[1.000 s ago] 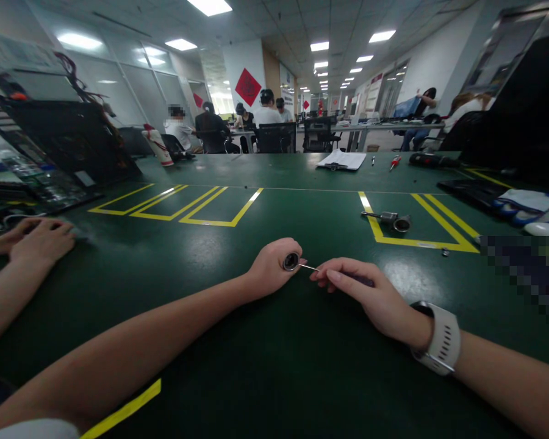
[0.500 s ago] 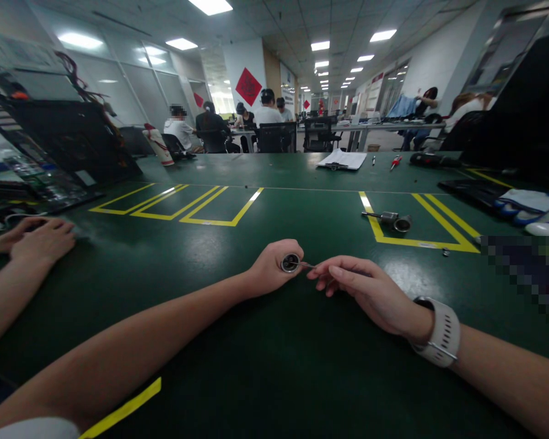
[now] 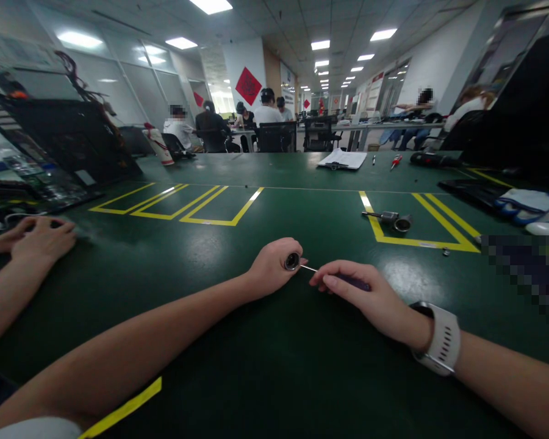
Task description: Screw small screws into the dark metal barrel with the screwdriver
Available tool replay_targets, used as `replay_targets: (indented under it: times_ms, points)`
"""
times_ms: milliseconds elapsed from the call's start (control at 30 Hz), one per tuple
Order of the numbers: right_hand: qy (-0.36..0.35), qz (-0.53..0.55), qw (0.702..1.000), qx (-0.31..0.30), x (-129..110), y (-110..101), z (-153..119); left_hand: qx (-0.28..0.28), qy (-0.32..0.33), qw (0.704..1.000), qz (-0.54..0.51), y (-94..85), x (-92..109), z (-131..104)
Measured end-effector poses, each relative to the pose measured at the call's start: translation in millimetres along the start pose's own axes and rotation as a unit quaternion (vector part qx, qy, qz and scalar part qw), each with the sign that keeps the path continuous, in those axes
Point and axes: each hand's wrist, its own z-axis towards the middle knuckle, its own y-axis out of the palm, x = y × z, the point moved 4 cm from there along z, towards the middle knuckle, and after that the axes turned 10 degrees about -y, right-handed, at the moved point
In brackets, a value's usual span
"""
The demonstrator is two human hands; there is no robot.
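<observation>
My left hand (image 3: 274,265) is closed around a metal part, of which only a round, hollow, silver-rimmed end (image 3: 291,261) shows, facing me; the rest lies hidden in the fist. In my right hand (image 3: 359,286) is a screwdriver with a dark purple handle (image 3: 354,281), the fingers wrapped lightly about it. Its thin bright shaft (image 3: 308,267) points left to the edge of the metal part. Whether the tip touches the part or sits in it, I cannot tell.
A metal assembly with a rod and ring (image 3: 396,221) lies in a yellow-taped area, a small metal piece (image 3: 445,251) near it. Farther back are a clipboard with papers (image 3: 343,160) and a red tool (image 3: 396,161). A co-worker's hands (image 3: 43,238) rest at left.
The screwdriver shaft, earlier reaching across the ring's opening, now stops at its right edge. My right hand has shifted slightly, showing more of the handle; the metal part has turned a little.
</observation>
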Motion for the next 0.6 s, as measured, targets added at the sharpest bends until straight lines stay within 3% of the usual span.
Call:
replay_targets:
  times_ms: [333,467,600]
  points:
    - [0.041,0.171,0.984,0.006,10,1,1,-0.026,0.022,0.996,-0.078,-4.2,6,0]
    - [0.032,0.169,0.985,0.011,9,1,1,-0.030,0.027,0.996,-0.085,-4.7,7,-1]
    - [0.018,0.102,0.994,0.018,8,0,0,-0.025,0.013,0.998,-0.061,-2.6,5,0]
